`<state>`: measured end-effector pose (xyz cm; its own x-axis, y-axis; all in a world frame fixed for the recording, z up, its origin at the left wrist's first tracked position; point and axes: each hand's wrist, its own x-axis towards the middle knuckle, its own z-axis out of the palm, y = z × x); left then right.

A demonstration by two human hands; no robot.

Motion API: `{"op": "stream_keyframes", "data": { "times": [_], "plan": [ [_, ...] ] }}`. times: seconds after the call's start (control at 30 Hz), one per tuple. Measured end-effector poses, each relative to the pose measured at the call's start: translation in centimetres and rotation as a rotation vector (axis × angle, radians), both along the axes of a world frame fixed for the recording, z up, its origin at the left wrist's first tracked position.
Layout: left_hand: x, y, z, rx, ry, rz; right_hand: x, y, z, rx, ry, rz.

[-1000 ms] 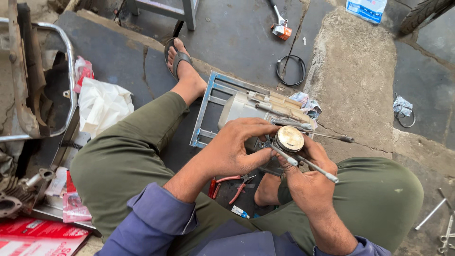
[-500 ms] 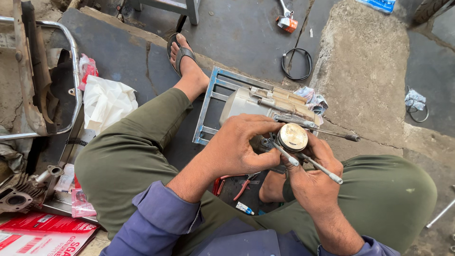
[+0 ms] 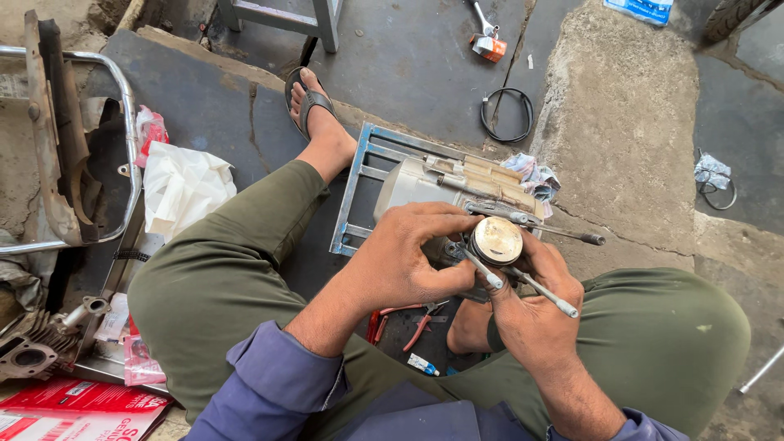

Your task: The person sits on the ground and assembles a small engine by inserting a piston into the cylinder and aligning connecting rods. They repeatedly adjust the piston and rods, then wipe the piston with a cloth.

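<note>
**Piston in both hands, sitting on the shop floor**

The only container-ish thing here is the metal frame tray (image 3: 353, 206) on the floor between my knees. The engine block (image 3: 412, 186) sits in it with its long studs (image 3: 545, 228) sticking out toward my right, and a crumpled rag (image 3: 529, 174) lies at its far end.

My left hand (image 3: 408, 257) is curled over from the left, fingers wrapped closed around the side of the piston (image 3: 496, 240), thumb pressed against a thin metal rod (image 3: 482, 268) just below it. My right hand (image 3: 531, 306) cups the piston from underneath, fingers closed, with a second rod (image 3: 545, 294) poking out past my knuckles. The piston's flat crown faces up at me, right above the engine block.

Red-handled pliers (image 3: 402, 320) lie on the floor under my wrists. A cylinder (image 3: 33, 353) sits off by my left knee, and a white plastic bag (image 3: 186, 186) beyond it.
</note>
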<state>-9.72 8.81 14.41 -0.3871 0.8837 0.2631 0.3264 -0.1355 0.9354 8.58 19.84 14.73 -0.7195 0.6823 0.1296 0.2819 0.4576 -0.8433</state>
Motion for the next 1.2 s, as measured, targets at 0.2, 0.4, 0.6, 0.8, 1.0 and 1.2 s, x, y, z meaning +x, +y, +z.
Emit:
{"op": "stream_keyframes", "data": {
  "times": [0.2, 0.4, 0.6, 0.8, 1.0, 1.2],
  "plan": [
    [-0.2, 0.3, 0.5, -0.004, 0.004, 0.001, 0.0, -0.1, 0.2, 0.041, -0.020, -0.011],
    [-0.1, 0.3, 0.8, -0.044, -0.022, -0.004, -0.1, -0.1, 0.6, 0.063, -0.014, -0.004],
    [0.1, 0.3, 0.5, -0.030, -0.011, 0.001, 0.2, -0.3, 0.5, 0.020, -0.015, -0.008],
    [0.1, 0.4, 0.5, -0.024, -0.015, 0.008, 0.0, -0.1, 0.6, 0.016, 0.001, 0.000],
    [0.0, 0.1, -0.4, 0.003, -0.018, -0.036, 0.0, 0.2, 1.1, 0.036, -0.074, 0.014],
    [0.6, -0.5, -0.1, -0.073, 0.036, -0.034, -0.2, 1.0, 1.6, 0.196, -0.186, 0.098]
  ]
}}
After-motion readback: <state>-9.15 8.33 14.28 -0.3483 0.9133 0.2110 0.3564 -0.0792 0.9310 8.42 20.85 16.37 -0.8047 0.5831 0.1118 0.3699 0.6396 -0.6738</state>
